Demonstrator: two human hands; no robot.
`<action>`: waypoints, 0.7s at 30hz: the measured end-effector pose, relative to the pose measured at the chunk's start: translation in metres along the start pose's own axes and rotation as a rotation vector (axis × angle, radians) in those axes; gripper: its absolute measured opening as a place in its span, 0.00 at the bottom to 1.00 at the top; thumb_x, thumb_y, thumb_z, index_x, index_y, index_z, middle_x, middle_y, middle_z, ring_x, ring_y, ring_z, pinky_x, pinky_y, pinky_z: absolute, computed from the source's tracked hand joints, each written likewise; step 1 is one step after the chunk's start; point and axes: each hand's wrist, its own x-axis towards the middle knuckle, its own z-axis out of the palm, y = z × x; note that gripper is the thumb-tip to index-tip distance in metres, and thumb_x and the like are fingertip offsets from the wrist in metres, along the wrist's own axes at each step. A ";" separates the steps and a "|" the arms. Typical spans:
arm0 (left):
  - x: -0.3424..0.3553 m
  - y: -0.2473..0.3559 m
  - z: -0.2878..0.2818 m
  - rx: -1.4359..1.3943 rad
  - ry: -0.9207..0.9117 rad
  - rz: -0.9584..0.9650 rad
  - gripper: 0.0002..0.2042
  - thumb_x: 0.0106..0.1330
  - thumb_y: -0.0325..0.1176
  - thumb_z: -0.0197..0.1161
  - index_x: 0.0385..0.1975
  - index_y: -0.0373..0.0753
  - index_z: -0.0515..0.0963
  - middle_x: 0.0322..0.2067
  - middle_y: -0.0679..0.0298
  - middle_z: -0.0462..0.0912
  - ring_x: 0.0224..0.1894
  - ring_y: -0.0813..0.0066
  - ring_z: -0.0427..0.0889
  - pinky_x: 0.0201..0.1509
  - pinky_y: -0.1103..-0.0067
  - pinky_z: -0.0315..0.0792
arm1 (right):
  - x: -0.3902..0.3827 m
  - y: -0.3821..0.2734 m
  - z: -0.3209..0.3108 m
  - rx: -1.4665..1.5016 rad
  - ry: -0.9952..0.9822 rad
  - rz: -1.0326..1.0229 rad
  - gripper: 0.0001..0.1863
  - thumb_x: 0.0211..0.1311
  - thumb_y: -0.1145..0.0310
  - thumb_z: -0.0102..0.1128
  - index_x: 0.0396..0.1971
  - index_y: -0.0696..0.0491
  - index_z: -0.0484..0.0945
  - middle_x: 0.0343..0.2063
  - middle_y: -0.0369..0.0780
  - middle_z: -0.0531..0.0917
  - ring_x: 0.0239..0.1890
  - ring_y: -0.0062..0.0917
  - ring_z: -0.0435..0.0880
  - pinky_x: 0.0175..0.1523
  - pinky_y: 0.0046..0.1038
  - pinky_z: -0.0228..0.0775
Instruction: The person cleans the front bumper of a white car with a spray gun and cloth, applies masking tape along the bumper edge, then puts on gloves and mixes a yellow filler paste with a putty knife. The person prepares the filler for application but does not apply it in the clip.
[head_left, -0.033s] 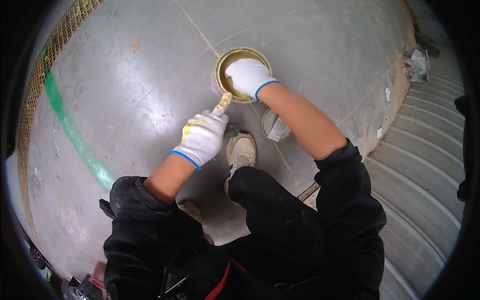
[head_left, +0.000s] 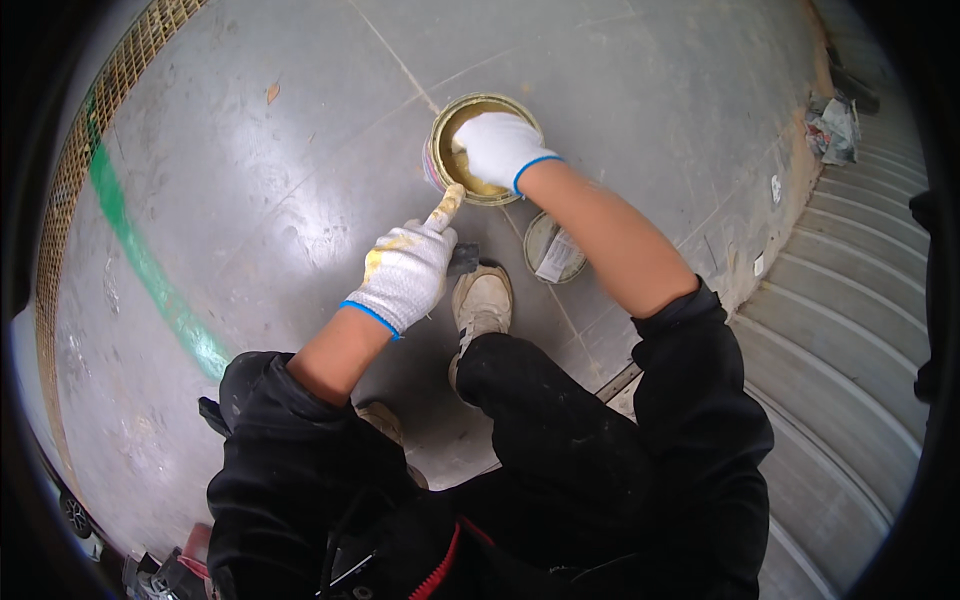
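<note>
A round metal can [head_left: 437, 150] with yellowish-brown paste [head_left: 478, 186] inside stands on the floor ahead of me. My right hand [head_left: 497, 147], in a white glove with a blue cuff, reaches into the can from the right. Its fingers are curled and mostly hidden, and I cannot make out what they hold. My left hand [head_left: 408, 270], in a matching glove stained yellow, has its paste-coated index finger stretched to the can's near rim. Its other fingers are folded, and a dark flat piece [head_left: 463, 259], like a scraper blade, sticks out beside them.
A round lid [head_left: 541, 238] with a pale label lies right of my shoe [head_left: 482, 300]. Ribbed metal sheeting [head_left: 835, 310] runs along the right, with crumpled litter [head_left: 834, 130] by its edge. A green stripe [head_left: 150, 265] and a mesh barrier [head_left: 70, 210] are at left.
My right hand has shifted slightly right inside the can, baring a little more of the paste. My left hand stays in place.
</note>
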 end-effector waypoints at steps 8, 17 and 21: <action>0.002 -0.004 0.007 0.002 0.036 0.043 0.06 0.68 0.31 0.59 0.39 0.39 0.81 0.78 0.64 0.57 0.47 0.56 0.83 0.45 0.60 0.82 | 0.002 0.002 -0.005 0.046 0.249 0.140 0.11 0.60 0.69 0.60 0.39 0.50 0.88 0.39 0.47 0.89 0.43 0.45 0.89 0.47 0.46 0.81; 0.000 -0.003 0.002 0.000 0.001 0.027 0.08 0.64 0.26 0.60 0.41 0.38 0.81 0.79 0.67 0.54 0.48 0.58 0.84 0.47 0.63 0.84 | 0.009 -0.003 0.017 0.081 0.102 0.090 0.11 0.57 0.70 0.62 0.38 0.50 0.88 0.38 0.48 0.89 0.43 0.45 0.88 0.47 0.47 0.80; 0.001 -0.003 0.001 -0.001 0.008 0.040 0.10 0.62 0.25 0.60 0.43 0.38 0.81 0.79 0.67 0.54 0.49 0.60 0.84 0.47 0.64 0.84 | 0.006 -0.005 0.002 0.095 0.027 0.028 0.12 0.58 0.69 0.61 0.39 0.49 0.90 0.40 0.49 0.89 0.44 0.45 0.88 0.49 0.45 0.80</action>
